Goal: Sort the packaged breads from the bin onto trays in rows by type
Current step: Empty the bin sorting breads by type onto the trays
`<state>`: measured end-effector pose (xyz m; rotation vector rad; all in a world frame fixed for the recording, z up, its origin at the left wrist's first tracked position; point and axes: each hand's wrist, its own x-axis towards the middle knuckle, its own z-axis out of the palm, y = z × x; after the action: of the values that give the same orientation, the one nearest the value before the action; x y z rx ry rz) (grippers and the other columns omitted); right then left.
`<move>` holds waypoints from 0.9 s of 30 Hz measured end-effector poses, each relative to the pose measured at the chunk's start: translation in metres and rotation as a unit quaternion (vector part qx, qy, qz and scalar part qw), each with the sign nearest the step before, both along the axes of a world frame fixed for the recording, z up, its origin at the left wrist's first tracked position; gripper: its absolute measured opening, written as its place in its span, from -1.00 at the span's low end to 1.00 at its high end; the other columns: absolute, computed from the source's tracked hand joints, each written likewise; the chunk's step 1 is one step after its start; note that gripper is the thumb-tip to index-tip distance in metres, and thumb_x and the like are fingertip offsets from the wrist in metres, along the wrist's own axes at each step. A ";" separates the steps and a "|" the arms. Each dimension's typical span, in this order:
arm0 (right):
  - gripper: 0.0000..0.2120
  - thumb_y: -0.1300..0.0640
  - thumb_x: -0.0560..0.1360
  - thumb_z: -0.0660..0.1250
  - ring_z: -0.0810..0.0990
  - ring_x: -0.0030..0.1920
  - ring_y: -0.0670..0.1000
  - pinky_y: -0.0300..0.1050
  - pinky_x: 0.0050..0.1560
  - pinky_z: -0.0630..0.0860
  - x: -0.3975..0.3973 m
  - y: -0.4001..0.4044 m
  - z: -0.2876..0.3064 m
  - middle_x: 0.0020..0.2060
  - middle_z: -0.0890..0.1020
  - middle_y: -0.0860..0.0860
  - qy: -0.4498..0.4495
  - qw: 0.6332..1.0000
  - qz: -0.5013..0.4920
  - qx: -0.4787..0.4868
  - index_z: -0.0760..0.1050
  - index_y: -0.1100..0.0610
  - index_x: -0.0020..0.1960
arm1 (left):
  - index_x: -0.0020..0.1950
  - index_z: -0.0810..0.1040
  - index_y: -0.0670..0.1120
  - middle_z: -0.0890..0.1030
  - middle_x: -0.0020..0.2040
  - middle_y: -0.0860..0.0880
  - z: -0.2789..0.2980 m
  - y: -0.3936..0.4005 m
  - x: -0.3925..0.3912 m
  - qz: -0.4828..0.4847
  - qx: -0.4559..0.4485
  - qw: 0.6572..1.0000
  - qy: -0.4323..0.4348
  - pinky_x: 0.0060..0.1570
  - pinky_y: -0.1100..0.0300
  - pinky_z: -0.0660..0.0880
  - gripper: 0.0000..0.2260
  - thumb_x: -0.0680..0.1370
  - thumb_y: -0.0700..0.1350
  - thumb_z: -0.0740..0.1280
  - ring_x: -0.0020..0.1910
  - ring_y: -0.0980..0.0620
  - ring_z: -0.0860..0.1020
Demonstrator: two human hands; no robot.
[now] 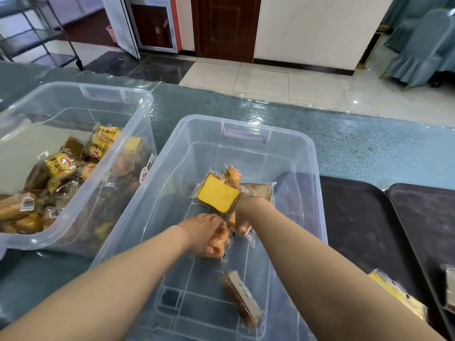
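The clear bin [246,126] in front of me holds a few packaged breads. My left hand [203,231] reaches in and grips an orange bun pack [218,243]. My right hand [242,210] curls down at the lower right corner of a yellow cake slice [218,194] and holds it tilted up; its fingers are mostly hidden. Another bun pack with a barcode [243,230] lies under that wrist. A brown slice [257,189] lies behind, and a sandwich slice [242,300] rests near the bin's front.
A second clear bin [73,99] on the left is piled with several bread packs. Two dark trays [357,230] [423,217] lie to the right; a yellow slice pack [397,295] and a pale pack [450,289] rest on them.
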<state>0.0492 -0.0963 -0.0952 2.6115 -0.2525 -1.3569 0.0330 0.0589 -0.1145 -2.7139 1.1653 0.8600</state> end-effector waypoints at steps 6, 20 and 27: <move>-0.30 -0.15 0.37 0.35 0.47 0.23 0.31 0.29 0.20 0.47 0.015 0.000 -0.056 0.27 0.45 0.11 0.049 0.999 0.005 0.013 0.30 0.01 0.46 | 0.59 -0.04 -0.03 0.18 0.52 -0.07 -0.004 0.000 0.002 0.031 0.031 0.999 0.025 0.41 -0.03 0.29 -0.06 0.41 0.20 0.44 0.48 -0.12 0.21; 0.01 -0.34 0.39 0.34 0.14 0.48 0.37 0.38 0.34 0.30 -0.022 -0.004 -0.029 0.56 0.07 0.11 -0.020 1.000 -0.005 0.011 -0.25 -0.12 0.56 | 0.50 0.15 -0.09 0.29 0.44 -0.10 0.001 0.000 -0.001 0.075 0.096 0.990 0.075 0.36 -0.02 0.36 -0.11 0.36 0.27 0.47 0.41 -0.13 0.31; 0.04 -0.41 0.27 0.35 0.19 0.44 0.36 0.33 0.34 0.32 -0.022 -0.015 -0.038 0.50 0.19 0.19 -0.073 0.997 0.007 0.034 -0.11 -0.13 0.56 | 0.44 0.20 -0.10 0.37 0.40 -0.11 0.005 -0.001 0.000 0.084 0.095 0.989 0.079 0.28 -0.02 0.42 -0.14 0.33 0.24 0.51 0.35 -0.12 0.37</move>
<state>0.0274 -0.1116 -0.1336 2.7669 -0.2130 -1.1926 0.0327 0.0576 -0.1092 -2.6548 0.8333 1.1621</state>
